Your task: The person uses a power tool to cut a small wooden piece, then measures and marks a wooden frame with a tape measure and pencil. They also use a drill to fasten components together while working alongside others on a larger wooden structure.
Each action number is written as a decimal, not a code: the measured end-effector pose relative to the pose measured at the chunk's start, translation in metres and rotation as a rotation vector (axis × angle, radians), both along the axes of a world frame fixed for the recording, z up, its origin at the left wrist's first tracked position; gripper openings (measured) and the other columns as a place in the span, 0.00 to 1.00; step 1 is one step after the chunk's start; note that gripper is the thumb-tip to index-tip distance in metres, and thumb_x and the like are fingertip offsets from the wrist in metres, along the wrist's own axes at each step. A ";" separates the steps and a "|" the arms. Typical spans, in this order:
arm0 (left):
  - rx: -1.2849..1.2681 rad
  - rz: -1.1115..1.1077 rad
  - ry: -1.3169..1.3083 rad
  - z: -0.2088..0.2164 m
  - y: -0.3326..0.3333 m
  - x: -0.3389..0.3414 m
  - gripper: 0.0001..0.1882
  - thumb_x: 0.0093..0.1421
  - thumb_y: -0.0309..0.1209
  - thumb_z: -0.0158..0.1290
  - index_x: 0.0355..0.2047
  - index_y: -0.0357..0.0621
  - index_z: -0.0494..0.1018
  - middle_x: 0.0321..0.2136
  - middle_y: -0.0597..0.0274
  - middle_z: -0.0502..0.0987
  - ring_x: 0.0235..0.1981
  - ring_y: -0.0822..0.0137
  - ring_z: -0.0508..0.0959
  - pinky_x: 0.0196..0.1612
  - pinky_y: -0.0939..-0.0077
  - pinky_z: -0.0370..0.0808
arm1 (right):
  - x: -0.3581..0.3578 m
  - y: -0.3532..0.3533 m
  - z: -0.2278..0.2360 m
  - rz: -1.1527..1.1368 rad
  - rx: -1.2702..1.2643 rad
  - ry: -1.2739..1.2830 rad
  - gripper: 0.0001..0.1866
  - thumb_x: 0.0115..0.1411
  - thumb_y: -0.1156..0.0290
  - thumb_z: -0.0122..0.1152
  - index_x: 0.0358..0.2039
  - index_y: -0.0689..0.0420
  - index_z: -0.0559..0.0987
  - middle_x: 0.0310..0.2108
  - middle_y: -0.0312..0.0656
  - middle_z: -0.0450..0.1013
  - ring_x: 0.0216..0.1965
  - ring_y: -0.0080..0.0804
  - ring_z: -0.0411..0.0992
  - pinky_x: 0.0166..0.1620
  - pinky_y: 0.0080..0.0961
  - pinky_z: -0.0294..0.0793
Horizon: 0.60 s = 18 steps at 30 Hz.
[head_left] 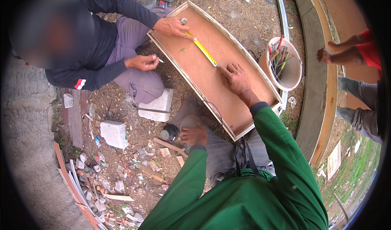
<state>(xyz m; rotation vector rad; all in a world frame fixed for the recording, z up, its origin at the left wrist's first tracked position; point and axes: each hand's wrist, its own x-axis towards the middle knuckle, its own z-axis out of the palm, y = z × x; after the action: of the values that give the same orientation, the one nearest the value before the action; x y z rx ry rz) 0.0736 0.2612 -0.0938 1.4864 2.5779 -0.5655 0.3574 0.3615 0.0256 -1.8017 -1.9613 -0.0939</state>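
Observation:
A shallow wooden frame with a brown panel inside [244,103] lies in front of me. My right hand [237,82] rests on the panel, index finger stretched to the end of a yellow tape measure [205,52]. Whether the fingertip presses the tape's tip or only touches beside it, I cannot tell. Across from me, a co-worker's hand [173,27] lies at the tape's other end, by its case. Their other hand [142,62] holds a thin white stick, perhaps a cigarette. My left hand [194,135] lies on my knee, fingers apart, holding nothing.
A white bucket of tools [285,69] stands at the frame's right. Pale blocks [114,134], a black round object [169,133], wood offcuts and plastic litter cover the ground on the left. Long boards [315,87] run along the right, with another person's hand [324,55] beyond.

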 end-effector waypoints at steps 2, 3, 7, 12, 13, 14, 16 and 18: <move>0.010 -0.007 0.013 -0.004 0.000 -0.002 0.47 0.67 0.67 0.47 0.61 0.29 0.64 0.56 0.38 0.72 0.58 0.39 0.78 0.61 0.42 0.69 | 0.000 0.000 -0.001 -0.002 0.005 0.009 0.20 0.60 0.68 0.67 0.54 0.52 0.84 0.40 0.41 0.74 0.49 0.42 0.76 0.59 0.41 0.75; 0.011 -0.012 0.024 -0.006 0.000 -0.003 0.47 0.66 0.68 0.47 0.61 0.29 0.64 0.55 0.38 0.72 0.57 0.40 0.78 0.60 0.42 0.70 | 0.000 0.001 -0.001 -0.004 0.009 0.011 0.20 0.59 0.68 0.67 0.54 0.52 0.84 0.40 0.41 0.74 0.49 0.42 0.76 0.59 0.41 0.75; 0.013 0.029 -0.007 -0.010 0.000 -0.004 0.48 0.66 0.69 0.47 0.61 0.29 0.64 0.55 0.39 0.72 0.57 0.41 0.78 0.60 0.43 0.70 | 0.001 0.000 -0.001 0.005 -0.003 0.002 0.21 0.58 0.68 0.67 0.53 0.52 0.84 0.40 0.41 0.74 0.49 0.42 0.76 0.60 0.41 0.74; -0.004 0.011 0.027 -0.006 0.001 -0.001 0.48 0.66 0.69 0.48 0.61 0.29 0.64 0.55 0.40 0.72 0.56 0.42 0.78 0.59 0.44 0.70 | 0.001 0.000 -0.001 0.006 0.003 -0.002 0.21 0.59 0.68 0.66 0.54 0.52 0.84 0.40 0.42 0.74 0.50 0.43 0.76 0.60 0.41 0.74; -0.004 0.014 0.029 -0.005 0.001 0.000 0.48 0.66 0.69 0.48 0.61 0.29 0.64 0.55 0.40 0.72 0.56 0.42 0.78 0.59 0.45 0.70 | 0.001 -0.001 -0.001 0.004 -0.011 0.002 0.21 0.59 0.68 0.66 0.54 0.52 0.84 0.40 0.42 0.74 0.50 0.43 0.76 0.60 0.41 0.74; -0.004 0.016 0.031 -0.004 0.001 0.000 0.48 0.66 0.69 0.48 0.61 0.29 0.64 0.55 0.41 0.72 0.56 0.42 0.78 0.59 0.45 0.70 | 0.001 0.000 -0.001 0.003 0.002 0.003 0.21 0.59 0.68 0.66 0.55 0.52 0.83 0.40 0.42 0.74 0.50 0.43 0.75 0.60 0.41 0.74; 0.000 0.019 0.039 -0.002 0.001 0.001 0.48 0.66 0.69 0.48 0.61 0.30 0.65 0.55 0.41 0.72 0.56 0.43 0.79 0.59 0.46 0.70 | 0.000 0.000 0.000 -0.001 -0.012 0.012 0.21 0.60 0.68 0.66 0.55 0.52 0.83 0.39 0.42 0.74 0.50 0.43 0.75 0.60 0.41 0.74; 0.000 0.011 0.045 -0.002 0.001 0.001 0.48 0.66 0.68 0.49 0.61 0.30 0.65 0.54 0.41 0.72 0.56 0.43 0.79 0.59 0.46 0.70 | 0.000 0.000 0.000 0.004 -0.006 0.012 0.21 0.60 0.68 0.66 0.55 0.52 0.83 0.39 0.42 0.74 0.50 0.43 0.75 0.60 0.41 0.74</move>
<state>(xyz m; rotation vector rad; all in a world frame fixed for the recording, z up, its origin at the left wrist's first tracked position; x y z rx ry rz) 0.0746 0.2622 -0.0955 1.4755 2.6175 -0.6043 0.3578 0.3613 0.0255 -1.7981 -1.9583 -0.0756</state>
